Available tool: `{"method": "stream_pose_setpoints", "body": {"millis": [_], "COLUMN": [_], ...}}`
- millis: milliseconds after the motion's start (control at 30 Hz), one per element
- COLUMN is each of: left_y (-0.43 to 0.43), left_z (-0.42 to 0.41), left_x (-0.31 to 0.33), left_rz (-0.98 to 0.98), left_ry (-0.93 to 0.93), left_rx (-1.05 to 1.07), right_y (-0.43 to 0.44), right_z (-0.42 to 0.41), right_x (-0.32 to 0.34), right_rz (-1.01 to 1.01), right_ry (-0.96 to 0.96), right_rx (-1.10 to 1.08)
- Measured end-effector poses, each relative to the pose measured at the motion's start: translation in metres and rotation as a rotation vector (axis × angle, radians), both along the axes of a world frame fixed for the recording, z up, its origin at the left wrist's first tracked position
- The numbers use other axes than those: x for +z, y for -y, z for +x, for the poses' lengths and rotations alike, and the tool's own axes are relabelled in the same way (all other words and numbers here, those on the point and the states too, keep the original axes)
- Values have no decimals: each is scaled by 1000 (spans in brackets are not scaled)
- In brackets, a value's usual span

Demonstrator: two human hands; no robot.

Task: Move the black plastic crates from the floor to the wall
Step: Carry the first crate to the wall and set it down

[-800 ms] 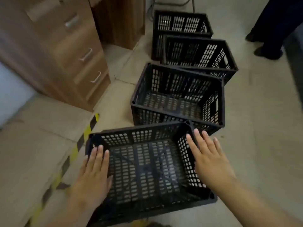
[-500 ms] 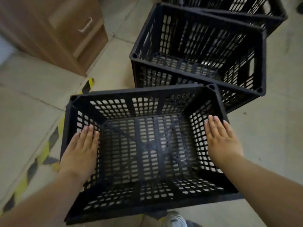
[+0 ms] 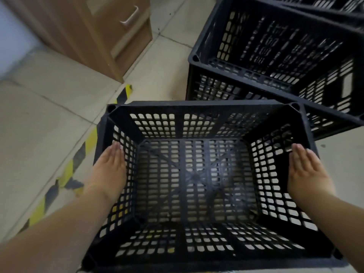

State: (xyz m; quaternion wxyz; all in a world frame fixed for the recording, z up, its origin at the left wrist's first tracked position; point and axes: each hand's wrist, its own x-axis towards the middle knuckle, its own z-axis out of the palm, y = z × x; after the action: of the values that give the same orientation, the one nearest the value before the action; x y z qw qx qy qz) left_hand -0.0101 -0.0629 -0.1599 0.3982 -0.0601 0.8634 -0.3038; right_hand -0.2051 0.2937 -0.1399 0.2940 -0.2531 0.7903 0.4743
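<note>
Three black crates show. The near crate (image 3: 195, 180) is right below the camera, between the two hands. A second crate (image 3: 279, 62) sits on the floor (image 3: 49, 119) just behind it, and the edge of a third crate (image 3: 325, 5) peeks in at the top. The left hand (image 3: 109, 170) and right hand (image 3: 307, 172) lie flat on the near crate's side walls, fingers (image 3: 116, 149) straight and together, not curled. A wooden cabinet (image 3: 94, 36) stands at the top left.
</note>
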Motion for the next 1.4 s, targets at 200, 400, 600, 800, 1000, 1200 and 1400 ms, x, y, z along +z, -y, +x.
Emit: {"method": "stream_pose_setpoints", "body": {"millis": [200,400,600,800,1000,1200,1400], "left_y": [57,155,283,390,470,531,564], "left_z": [33,124,247,355,453,527,608], "left_x": [25,84,165,210,211,167,100], "left_rz": [23,61,60,-27,-98,-112,-67], "left_ry": [44,65,30,-26,4,81,100], "left_rx": [80,271,521,757,908,1004,1097], "right_y": [68,209,387,566,731,837,891], "right_z": [6,41,100,148,230,292,365], "right_x": [28,90,139,147,149,71,0], "right_rz": [33,-1,-175,-661,-614,-1022,-1007], "right_ry": [-53,-25,128,146,359,447,538], "right_rx": [175,323,601,882,954,1028,1066]}}
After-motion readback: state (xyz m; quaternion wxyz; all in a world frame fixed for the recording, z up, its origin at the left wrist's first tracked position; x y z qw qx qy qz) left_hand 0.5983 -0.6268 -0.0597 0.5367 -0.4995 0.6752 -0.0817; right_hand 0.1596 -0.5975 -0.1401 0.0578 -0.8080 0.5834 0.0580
